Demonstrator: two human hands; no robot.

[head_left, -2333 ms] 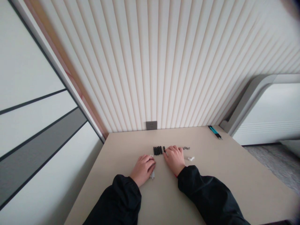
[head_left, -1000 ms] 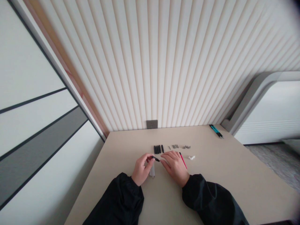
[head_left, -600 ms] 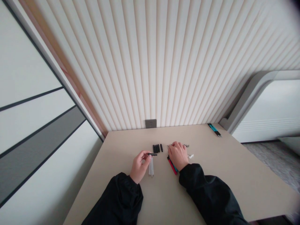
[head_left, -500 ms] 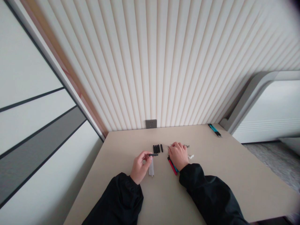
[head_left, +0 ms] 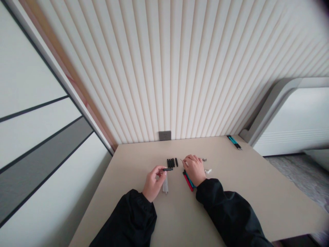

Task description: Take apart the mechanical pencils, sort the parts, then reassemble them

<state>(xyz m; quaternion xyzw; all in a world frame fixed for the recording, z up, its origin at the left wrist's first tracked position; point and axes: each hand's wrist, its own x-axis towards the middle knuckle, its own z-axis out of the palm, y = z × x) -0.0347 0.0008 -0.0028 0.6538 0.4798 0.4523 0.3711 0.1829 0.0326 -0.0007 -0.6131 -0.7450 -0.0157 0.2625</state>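
My left hand (head_left: 153, 181) pinches a short black pen part (head_left: 168, 169) between thumb and fingers, just above a bundle of thin white refills (head_left: 165, 184). My right hand (head_left: 194, 169) is closed over the small metal bits on the beige table (head_left: 246, 192), its fingertips pinching a tiny grey piece (head_left: 183, 161). Red and teal pen barrels (head_left: 188, 180) lie under its wrist. A row of black pen parts (head_left: 172, 162) sits between the hands, farther back.
A few small white pieces (head_left: 208, 170) and a grey bit (head_left: 204, 159) lie right of my right hand. A teal pen (head_left: 234, 141) rests at the table's back right corner. A grey wall socket (head_left: 165, 136) sits at the ribbed wall. A white cabinet stands at right.
My left hand lifted a black pen part out of the row. My right hand set the red and teal barrels down and reached back to the small metal bits.
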